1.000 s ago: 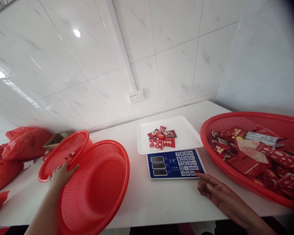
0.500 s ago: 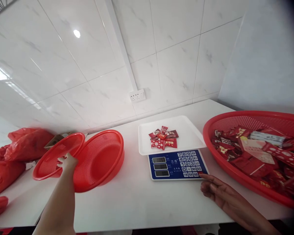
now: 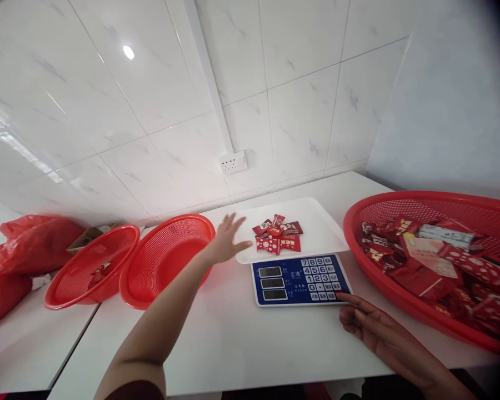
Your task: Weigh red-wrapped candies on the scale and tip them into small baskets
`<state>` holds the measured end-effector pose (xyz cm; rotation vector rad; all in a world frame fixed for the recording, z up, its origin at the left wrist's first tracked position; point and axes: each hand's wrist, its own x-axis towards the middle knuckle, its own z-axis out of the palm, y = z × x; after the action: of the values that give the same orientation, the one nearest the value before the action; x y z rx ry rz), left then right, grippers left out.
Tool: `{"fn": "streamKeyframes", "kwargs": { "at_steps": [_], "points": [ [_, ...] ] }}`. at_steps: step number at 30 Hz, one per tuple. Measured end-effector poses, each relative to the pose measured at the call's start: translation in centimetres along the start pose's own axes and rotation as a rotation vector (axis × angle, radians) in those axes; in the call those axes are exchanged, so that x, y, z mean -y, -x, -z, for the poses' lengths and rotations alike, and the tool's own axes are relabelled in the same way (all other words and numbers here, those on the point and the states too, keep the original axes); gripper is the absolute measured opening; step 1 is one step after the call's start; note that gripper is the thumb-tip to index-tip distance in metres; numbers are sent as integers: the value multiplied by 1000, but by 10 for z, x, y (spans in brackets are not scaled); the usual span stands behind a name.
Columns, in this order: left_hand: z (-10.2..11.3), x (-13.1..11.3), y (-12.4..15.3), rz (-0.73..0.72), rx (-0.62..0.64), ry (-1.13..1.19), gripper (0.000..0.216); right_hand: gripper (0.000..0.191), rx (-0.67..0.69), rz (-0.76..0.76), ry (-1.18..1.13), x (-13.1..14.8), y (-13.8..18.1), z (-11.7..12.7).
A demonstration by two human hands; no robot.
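My left hand reaches forward with fingers spread, empty, just left of the white scale tray. A small heap of red wrapped candies lies on that tray. The blue scale keypad faces me. My right hand rests on the table by the scale's front right corner, forefinger stretched toward the keypad edge, other fingers curled, holding nothing. Two red mesh baskets sit to the left: one near my left forearm, another farther left with a few candies in it.
A large red basket full of red candy packets fills the right side. Red plastic bags and a cardboard box lie at the far left. A wall socket sits on the tiled wall behind. The white table has a seam near the left.
My left hand let go of the red baskets, which now rest side by side, and swung right toward the scale tray. My right hand has stayed by the keypad.
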<state>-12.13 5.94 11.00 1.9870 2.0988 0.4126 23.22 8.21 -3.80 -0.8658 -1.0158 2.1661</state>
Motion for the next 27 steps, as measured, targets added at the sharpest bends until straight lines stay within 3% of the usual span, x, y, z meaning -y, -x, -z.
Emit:
{"fn": "streamKeyframes", "kwargs": {
  "at_steps": [5, 8, 15, 18, 21, 24, 27],
  "points": [
    [-37, -39, -40, -285, 183, -39, 80, 39, -7, 22, -5, 1, 3, -3],
    [-47, -44, -53, -320, 107, -70, 68, 39, -29, 40, 0, 3, 5, -6],
    [-52, -39, -60, -146, -143, -17, 36, 35, -4, 47, -21, 3, 3, -6],
    [-41, -37, -56, -57, -259, 24, 27, 36, 4, 41, -20, 4, 3, -6],
    [-14, -26, -44, 51, -391, 32, 24, 36, 5, 40, -17, 4, 4, -6],
    [23, 1, -18, 203, -502, 3, 29, 36, 16, 39, -23, 4, 5, -5],
    [49, 39, 16, 375, -530, -50, 33, 35, 16, 34, -31, 4, 5, -5]
  ]
}}
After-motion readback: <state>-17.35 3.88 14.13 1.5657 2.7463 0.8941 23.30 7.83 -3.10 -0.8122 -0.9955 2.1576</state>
